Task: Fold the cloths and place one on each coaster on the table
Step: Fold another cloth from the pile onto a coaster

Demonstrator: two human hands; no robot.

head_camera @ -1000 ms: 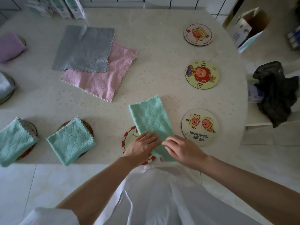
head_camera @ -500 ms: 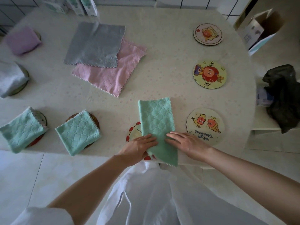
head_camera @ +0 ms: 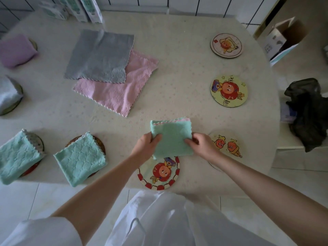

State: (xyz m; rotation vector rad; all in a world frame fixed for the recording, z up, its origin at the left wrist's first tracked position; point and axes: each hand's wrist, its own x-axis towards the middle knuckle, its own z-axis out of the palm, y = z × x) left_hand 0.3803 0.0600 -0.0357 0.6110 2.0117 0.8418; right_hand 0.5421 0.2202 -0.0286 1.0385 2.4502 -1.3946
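Note:
A green cloth [head_camera: 171,137], folded into a small square, is held by its two sides between my left hand [head_camera: 146,147] and my right hand [head_camera: 202,145]. It sits just beyond a red-rimmed coaster [head_camera: 159,174] at the table's front edge, and its near edge overlaps that coaster's far rim. Bare coasters lie to the right: one [head_camera: 229,144] by my right hand, a yellow one [head_camera: 229,90] and a far one [head_camera: 226,45]. Two folded green cloths [head_camera: 79,159] [head_camera: 16,156] rest on coasters at the left. A grey cloth [head_camera: 100,56] lies flat over a pink cloth [head_camera: 117,91].
A folded purple cloth [head_camera: 16,50] and a whitish cloth [head_camera: 8,94] sit on coasters at the far left. Boxes [head_camera: 83,9] stand along the back edge. A dark bag [head_camera: 308,112] and an open carton [head_camera: 282,39] are off the table to the right.
The long green strip has been folded in half into a square. Both hands moved from its near end to its sides, and the red-rimmed coaster is now uncovered.

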